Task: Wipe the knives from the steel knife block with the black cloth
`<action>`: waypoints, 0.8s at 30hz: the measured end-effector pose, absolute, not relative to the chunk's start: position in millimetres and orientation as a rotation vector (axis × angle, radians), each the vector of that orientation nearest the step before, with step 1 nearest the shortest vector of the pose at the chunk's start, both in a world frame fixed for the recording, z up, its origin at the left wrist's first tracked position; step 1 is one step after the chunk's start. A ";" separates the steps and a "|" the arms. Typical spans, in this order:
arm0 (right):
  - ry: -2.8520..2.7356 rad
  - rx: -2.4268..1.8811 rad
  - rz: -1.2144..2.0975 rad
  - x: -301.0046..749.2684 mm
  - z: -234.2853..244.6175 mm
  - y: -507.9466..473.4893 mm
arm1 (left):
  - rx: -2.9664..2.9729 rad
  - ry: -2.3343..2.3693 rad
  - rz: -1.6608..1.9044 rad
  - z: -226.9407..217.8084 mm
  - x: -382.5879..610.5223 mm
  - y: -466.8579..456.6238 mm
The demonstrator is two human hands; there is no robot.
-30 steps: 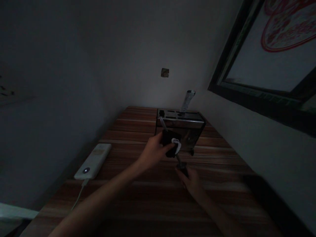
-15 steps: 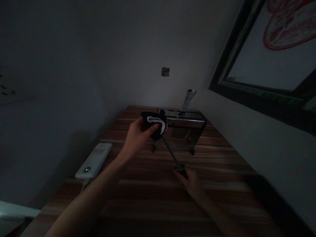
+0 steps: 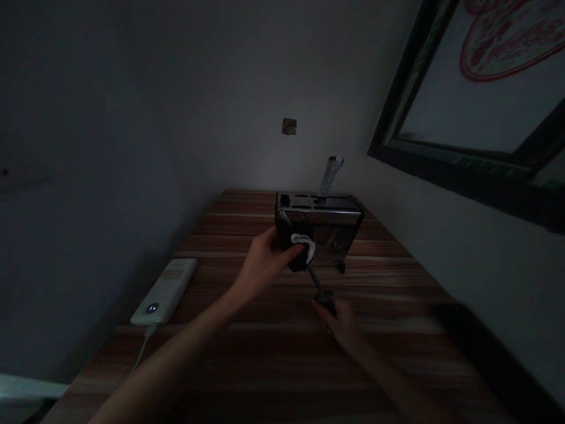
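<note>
Nearest, the R hand (image 3: pixel 346 327) has its fingers curled round the dark handle (image 3: pixel 327 301) of a metal rod (image 3: pixel 314 278), shaft pointing away from them. Well left of those fingers lies a white device (image 3: pixel 166 288) w/ cable (image 3: pixel 142 350). Farther out, the L hand (image 3: pixel 262 262) pinches a black cloth (image 3: pixel 296 257) w/ white edge; the rod runs into it, far end showing just past the L fingers. Step in hand: prob. wiping the rod. Next stroke would need R grip steady, L pinch loose enough to slide. Beyond the L fingertips: slotted box (image 3: pixel 324 217), gap unclear.
</note>
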State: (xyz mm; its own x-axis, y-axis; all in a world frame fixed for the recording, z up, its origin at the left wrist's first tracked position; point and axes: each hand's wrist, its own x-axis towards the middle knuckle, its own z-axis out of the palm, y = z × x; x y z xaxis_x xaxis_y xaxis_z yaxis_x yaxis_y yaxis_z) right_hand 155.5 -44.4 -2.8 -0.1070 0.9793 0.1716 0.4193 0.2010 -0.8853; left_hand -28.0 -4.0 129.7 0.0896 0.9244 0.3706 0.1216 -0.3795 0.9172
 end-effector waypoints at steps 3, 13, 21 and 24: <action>-1.646 -1.330 0.890 155.8 -3.9 -44.1 | 1.716 1.041 1.289 119.4 -17.7 -8.5; -1.597 -1.340 0.916 158.7 -4.6 -41.6 | 1.843 1.038 1.066 66.6 15.9 -21.6; -1.592 -1.361 0.891 159.1 -5.2 -41.0 | 1.845 1.095 1.030 63.4 18.5 -23.6; -1.593 -1.364 0.891 159.2 -5.5 -40.8 | 1.842 1.082 1.041 61.5 18.1 -22.4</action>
State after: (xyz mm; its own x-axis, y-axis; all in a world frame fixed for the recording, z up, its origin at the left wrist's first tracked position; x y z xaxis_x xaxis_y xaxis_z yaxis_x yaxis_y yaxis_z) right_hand 159.2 -40.8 -5.5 -0.0588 0.9876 0.1454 0.3933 0.1568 -0.9059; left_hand 18.1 -22.4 61.5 0.3128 0.9109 0.2692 0.3041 -0.3645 0.8802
